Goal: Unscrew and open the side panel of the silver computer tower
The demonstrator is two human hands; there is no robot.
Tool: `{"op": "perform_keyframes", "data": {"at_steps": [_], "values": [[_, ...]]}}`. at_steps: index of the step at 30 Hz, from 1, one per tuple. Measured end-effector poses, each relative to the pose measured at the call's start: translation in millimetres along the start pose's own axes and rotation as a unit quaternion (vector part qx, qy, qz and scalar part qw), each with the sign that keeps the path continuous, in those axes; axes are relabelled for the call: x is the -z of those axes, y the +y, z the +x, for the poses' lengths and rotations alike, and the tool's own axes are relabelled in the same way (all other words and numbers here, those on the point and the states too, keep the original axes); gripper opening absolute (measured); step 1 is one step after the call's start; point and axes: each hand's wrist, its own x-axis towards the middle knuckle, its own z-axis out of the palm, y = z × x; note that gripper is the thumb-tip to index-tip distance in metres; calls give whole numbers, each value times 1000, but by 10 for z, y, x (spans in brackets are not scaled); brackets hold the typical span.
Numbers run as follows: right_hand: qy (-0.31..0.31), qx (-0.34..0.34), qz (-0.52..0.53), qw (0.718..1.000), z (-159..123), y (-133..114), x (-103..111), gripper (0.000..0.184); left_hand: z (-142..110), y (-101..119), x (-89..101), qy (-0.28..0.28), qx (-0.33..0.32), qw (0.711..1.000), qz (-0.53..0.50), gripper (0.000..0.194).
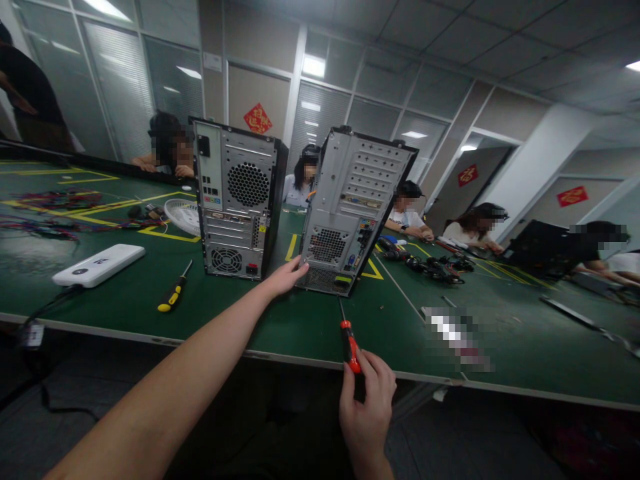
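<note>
Two computer towers stand upright on the green table, rear panels toward me. At the lower left edge of the right computer tower, my left hand grips the case, its thumb at the back edge and its other fingers partly hidden along the side. My right hand is closed on the handle of a red and black screwdriver. The screwdriver's shaft points away from me, its tip close to the bottom of that tower. Left of it is the other computer tower, with neither hand on it.
A yellow and black screwdriver and a white power bank with a cable lie on the left. Behind them are a white basket and bundled wires. Black cables lie to the right. Several people sit across the table.
</note>
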Motion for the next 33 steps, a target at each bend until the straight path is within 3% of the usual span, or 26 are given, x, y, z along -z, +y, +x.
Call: {"op": "perform_keyframes", "data": {"at_steps": [7,11,16,22,33], "values": [[-11,-15,-1,1000,5,-6,-8,36,5,-15,2,2,-1,1000,2,70],[18,-50,-13,999,-25,31,-23,44,13,-51,16,-2,-4,1000,6,68],[15,-70,-44,996,-64,85,-25,37,35,-92,3,-2,-12,1000,-1,68],[-3,-27,-29,999,-21,37,-7,27,17,-38,-9,2,-8,1000,-1,68],[-23,-9,-7,1000,-11,-2,2,31,-8,19,2,-3,-7,1000,12,69]]}}
